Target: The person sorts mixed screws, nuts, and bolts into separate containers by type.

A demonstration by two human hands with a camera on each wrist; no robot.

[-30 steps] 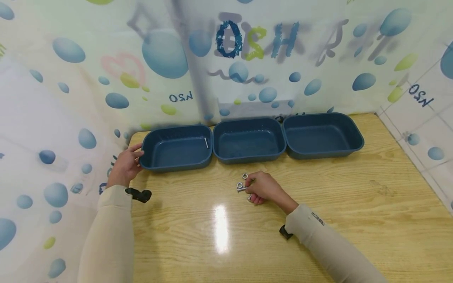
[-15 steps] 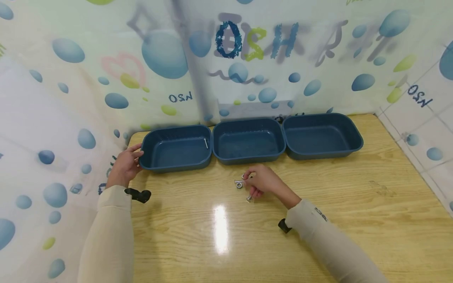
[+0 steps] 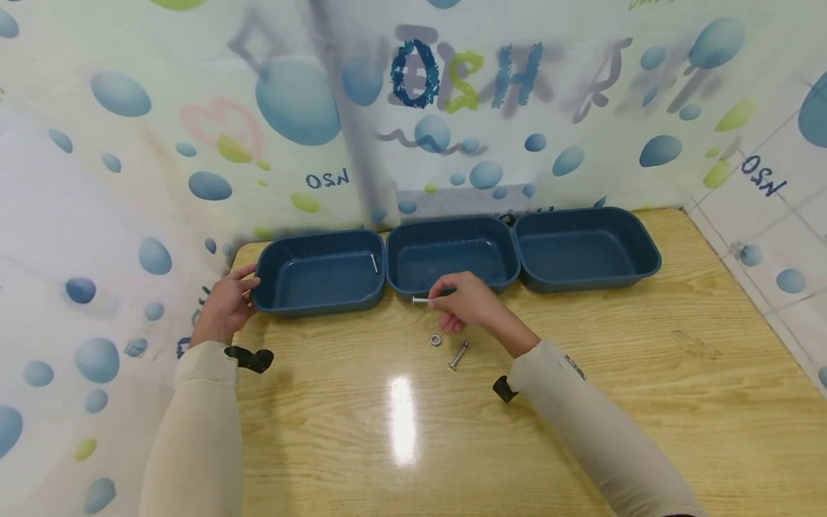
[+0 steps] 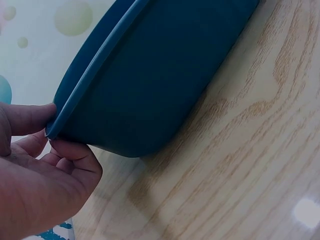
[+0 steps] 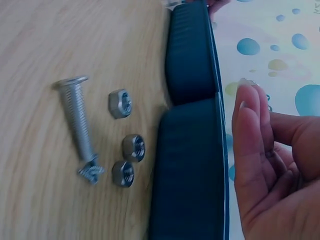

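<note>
My right hand (image 3: 442, 300) pinches a small silver bolt (image 3: 421, 299) that points left, just above the front rim of the middle blue tub (image 3: 452, 228). Below the hand on the wooden table lie a nut (image 3: 436, 339) and a longer bolt (image 3: 458, 355). The right wrist view shows that long bolt (image 5: 77, 120), three nuts (image 5: 120, 103) and a short screw (image 5: 91, 171) beside the tub wall (image 5: 190, 170). My left hand (image 3: 248, 287) grips the left tub's (image 3: 323, 240) outer rim, thumb on top (image 4: 30, 117) and fingers below. One bolt (image 3: 374, 263) lies inside that tub.
A third blue tub (image 3: 584, 215) stands at the right end of the row against the bubble-patterned back curtain. The wooden table (image 3: 646, 373) stretches to the right and towards me; curtains close the left side and a tiled wall the right.
My right hand has lifted a bolt off the small pile and carried it up towards the middle tub, leaving a nut and a bolt uncovered on the table. The left hand has stayed put.
</note>
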